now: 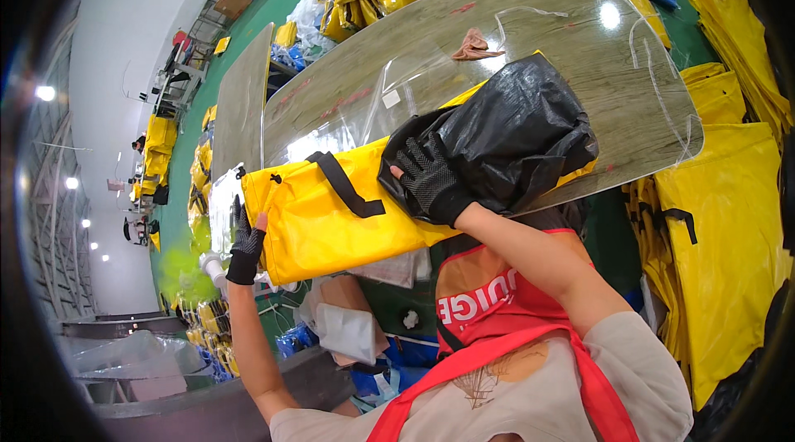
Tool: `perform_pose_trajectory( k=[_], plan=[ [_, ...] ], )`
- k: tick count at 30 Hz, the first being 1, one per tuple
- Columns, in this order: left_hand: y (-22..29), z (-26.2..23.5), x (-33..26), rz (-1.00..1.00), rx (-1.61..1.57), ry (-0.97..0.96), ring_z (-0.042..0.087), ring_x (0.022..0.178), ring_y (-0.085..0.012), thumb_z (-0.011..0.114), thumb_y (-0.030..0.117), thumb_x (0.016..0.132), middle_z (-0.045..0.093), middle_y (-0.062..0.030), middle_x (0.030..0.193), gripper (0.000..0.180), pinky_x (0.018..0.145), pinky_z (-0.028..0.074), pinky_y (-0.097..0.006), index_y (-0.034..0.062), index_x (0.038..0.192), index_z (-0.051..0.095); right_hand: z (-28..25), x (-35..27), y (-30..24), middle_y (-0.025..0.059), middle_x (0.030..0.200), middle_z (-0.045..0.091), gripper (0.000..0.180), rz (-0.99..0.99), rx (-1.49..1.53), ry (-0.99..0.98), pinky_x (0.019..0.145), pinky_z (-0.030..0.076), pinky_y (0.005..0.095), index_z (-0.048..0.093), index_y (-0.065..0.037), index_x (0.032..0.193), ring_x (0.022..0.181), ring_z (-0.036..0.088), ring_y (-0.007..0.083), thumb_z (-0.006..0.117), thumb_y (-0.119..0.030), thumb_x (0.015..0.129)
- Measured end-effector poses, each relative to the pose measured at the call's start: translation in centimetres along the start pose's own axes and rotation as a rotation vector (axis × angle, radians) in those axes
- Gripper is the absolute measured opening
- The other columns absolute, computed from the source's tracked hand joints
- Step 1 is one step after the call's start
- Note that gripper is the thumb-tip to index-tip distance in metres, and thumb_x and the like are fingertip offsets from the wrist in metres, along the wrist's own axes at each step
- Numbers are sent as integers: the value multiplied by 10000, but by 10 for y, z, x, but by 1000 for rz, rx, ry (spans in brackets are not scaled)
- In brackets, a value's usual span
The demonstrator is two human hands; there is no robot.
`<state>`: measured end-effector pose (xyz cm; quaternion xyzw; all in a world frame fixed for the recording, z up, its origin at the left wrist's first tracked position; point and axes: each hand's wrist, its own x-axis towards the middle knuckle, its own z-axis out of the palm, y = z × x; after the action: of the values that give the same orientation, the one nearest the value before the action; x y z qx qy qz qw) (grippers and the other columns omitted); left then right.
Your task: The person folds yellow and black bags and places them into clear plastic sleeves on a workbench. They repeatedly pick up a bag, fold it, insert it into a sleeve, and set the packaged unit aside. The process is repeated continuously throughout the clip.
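Head view shows the right hand (431, 181), in a black grip glove, clutching a crumpled black plastic bag (517, 131) at the mouth of a yellow fabric bag (331, 222) lying across a wooden table (571, 36). Further left, the gloved left hand (246, 247) pinches the yellow bag's end. Both bags look light, soft and slippery, best gripped by bunched folds or the black strap (344, 185).
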<state>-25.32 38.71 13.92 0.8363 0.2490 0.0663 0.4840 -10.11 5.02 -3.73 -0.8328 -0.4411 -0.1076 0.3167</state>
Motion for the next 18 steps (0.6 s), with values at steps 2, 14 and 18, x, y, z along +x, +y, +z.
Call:
perform_pose_trajectory(
  k=[2,14,18],
  plan=[
    [14,7,-16,-257,-371,-59,503,1173,-210,631,274,869,514,-102,1296,513,992,392,-319,8,1281,479,-1,0,0,199,1407,373,490,-8,24,-4,1093,13,603,504,-71,1277,1354,234,393,449,-349,877],
    [153,431,26,322,-530,-319,532,719,-144,686,177,806,571,-28,839,301,660,456,-287,24,1017,535,-1,-16,-10,214,1343,374,439,50,-32,78,1066,170,468,441,-58,1292,1253,316,384,442,-250,897],
    [164,488,1,203,-597,-565,489,548,-88,582,266,912,554,-14,702,238,500,399,-242,29,900,556,-2,-47,-3,210,1262,432,429,7,-66,-10,1009,245,458,476,-62,1240,1169,384,379,501,-261,861]
  ],
)
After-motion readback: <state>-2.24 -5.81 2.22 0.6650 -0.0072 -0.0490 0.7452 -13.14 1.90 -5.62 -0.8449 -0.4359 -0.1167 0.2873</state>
